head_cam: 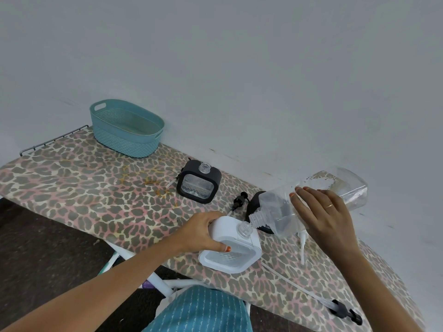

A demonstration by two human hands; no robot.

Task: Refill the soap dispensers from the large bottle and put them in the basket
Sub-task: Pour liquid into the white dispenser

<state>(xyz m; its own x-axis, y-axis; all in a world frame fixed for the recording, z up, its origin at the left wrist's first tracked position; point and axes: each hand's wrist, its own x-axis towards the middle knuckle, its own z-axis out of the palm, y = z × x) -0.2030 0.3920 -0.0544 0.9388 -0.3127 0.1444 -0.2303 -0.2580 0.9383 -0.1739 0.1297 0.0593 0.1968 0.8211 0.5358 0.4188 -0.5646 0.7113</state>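
My left hand (203, 232) grips the left side of a white square soap dispenser (236, 256) with an uncapped clear neck, standing near the board's front edge. My right hand (323, 212) holds the large clear bottle (347, 188) tilted down to the left, its threaded mouth right at the dispenser's neck. Farther back stands a black square dispenser (199, 185), uncapped. Another black dispenser (254, 204) is mostly hidden behind the bottle. The teal basket (127, 128) sits at the far left against the wall.
Everything rests on a leopard-print ironing board (84, 188). A black pump head (239, 200) lies between the dispensers, a white pump (302, 245) lies under the bottle, and a black pump with a long tube (345, 311) lies at the right front edge. A wall runs close behind.
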